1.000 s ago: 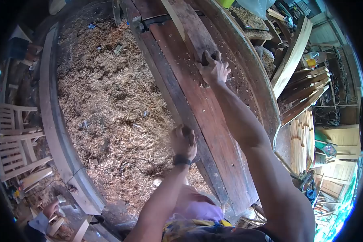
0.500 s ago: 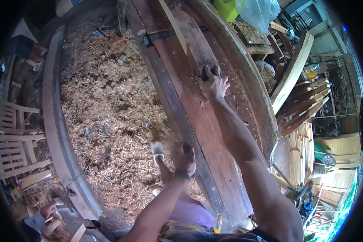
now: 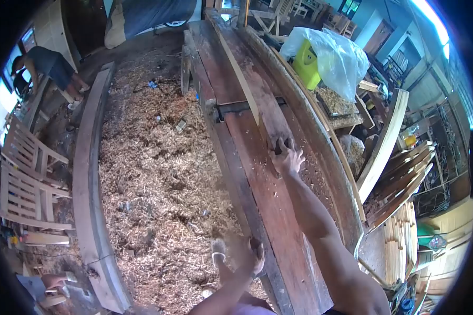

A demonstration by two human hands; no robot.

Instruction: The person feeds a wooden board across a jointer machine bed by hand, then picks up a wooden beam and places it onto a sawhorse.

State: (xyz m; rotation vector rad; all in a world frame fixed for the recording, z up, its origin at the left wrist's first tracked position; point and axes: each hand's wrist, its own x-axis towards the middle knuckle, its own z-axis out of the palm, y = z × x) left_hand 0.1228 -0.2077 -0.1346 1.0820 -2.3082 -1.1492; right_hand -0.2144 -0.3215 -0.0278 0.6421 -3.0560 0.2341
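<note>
My right hand (image 3: 287, 158) is closed over the near end of a long dark wooden plank (image 3: 263, 105), its fingers curled over the wood. A pale edge runs along the plank's left side. The plank lies lengthwise on a reddish-brown wooden workbench (image 3: 270, 210). Lower down, my left hand (image 3: 255, 257) is by the bench's left edge, somewhat blurred, with its fingers curled. A dark spot shows at its top, but what it holds, if anything, I cannot make out. Wood shavings (image 3: 163, 184) cover the floor beside it.
A thick timber beam (image 3: 86, 184) runs along the left, with wooden chair frames (image 3: 29, 184) beyond. A person (image 3: 52, 68) bends over at the far left. On the right are a green container (image 3: 306, 65) under clear plastic, a leaning pale board (image 3: 383, 147) and stacked wood strips (image 3: 399, 247).
The view has tilted up, so the bench and both hands appear lower and more of the far room shows. My right hand remains at the plank's end.
</note>
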